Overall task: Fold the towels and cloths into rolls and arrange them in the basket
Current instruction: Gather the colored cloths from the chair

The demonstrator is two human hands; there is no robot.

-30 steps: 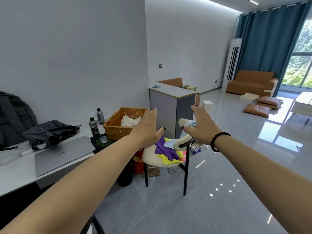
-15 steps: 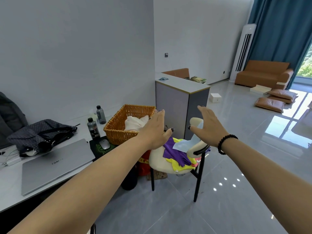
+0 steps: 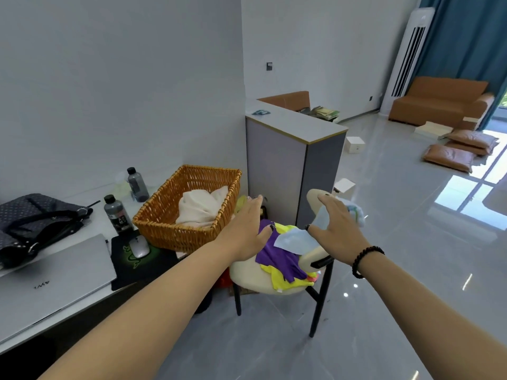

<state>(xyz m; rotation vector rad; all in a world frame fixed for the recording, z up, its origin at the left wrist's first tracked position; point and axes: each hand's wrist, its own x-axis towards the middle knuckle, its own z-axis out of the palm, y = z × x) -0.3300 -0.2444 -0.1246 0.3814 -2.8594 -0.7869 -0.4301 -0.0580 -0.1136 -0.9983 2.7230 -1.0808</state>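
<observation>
Writing: the laptop [image 3: 52, 281] lid carries a small logo, too small to read; the mouse pad [image 3: 137, 263] shows a green snake-like emblem; the bottle labels are blurred.
Left hand: the left hand [image 3: 247, 229] is spread wide, fingers straight, palm down, holding nothing, above the near edge of the chair's pile.
Right hand: the right hand [image 3: 337, 229] is also wide and flat, holding nothing, over the chair back; a black bead bracelet [image 3: 366, 260] sits at the wrist.
Basket: one wicker basket [image 3: 175, 229] stands at the desk's right end, just beside the chair, with one cream towel [image 3: 203, 207] bunched inside.
Cloths: a heap on the chair [image 3: 255, 278] seat, with purple cloth [image 3: 279, 259] over yellow cloth [image 3: 282, 281], a pale blue cloth [image 3: 290, 239] on top, a pink edge peeping out.
Edges: the desk [image 3: 109, 215] edge runs toward the chair; a grey cabinet [image 3: 277, 165] stands behind the chair.
Open room: bare glossy floor [image 3: 411, 242] stretches to the right and front of the chair.
Counts: two bottles [image 3: 118, 213], one mouse [image 3: 139, 246], one dark bag [image 3: 35, 220], one sofa [image 3: 439, 102], three loose cushions [image 3: 450, 157].
</observation>
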